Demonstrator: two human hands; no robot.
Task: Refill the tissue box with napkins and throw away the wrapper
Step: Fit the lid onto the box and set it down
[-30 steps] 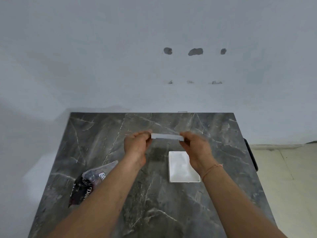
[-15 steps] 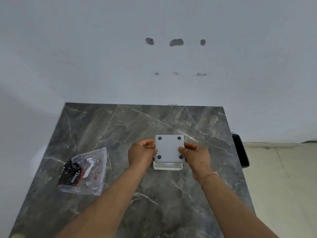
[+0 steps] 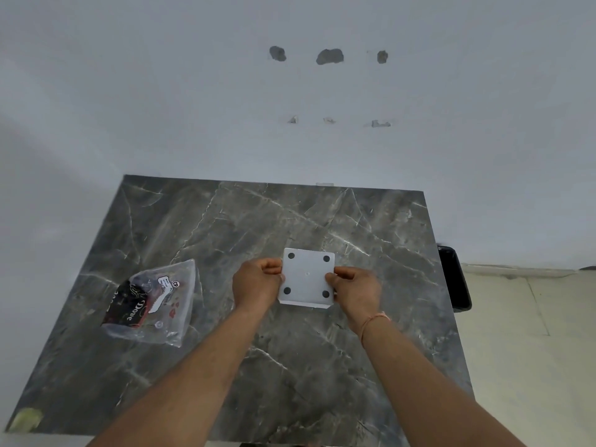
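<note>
A white square tissue box (image 3: 307, 277) lies upside down on the marble table (image 3: 225, 227); its base panel with black round feet at the corners faces up. My left hand (image 3: 256, 283) pinches the panel's left edge. My right hand (image 3: 354, 290) pinches its right edge. The napkins inside are hidden. A clear plastic wrapper (image 3: 154, 301) with black and red print lies crumpled on the table, to the left of my left hand and apart from it.
A black bin (image 3: 454, 279) stands on the floor just past the table's right edge. A white wall rises behind the table. A yellowish scrap (image 3: 27, 419) sits at the front left corner.
One second ago both hands held the base panel edge-on above the open box. They have since lowered it flat onto the box. The camera has tilted, bringing the wrapper fully into view.
</note>
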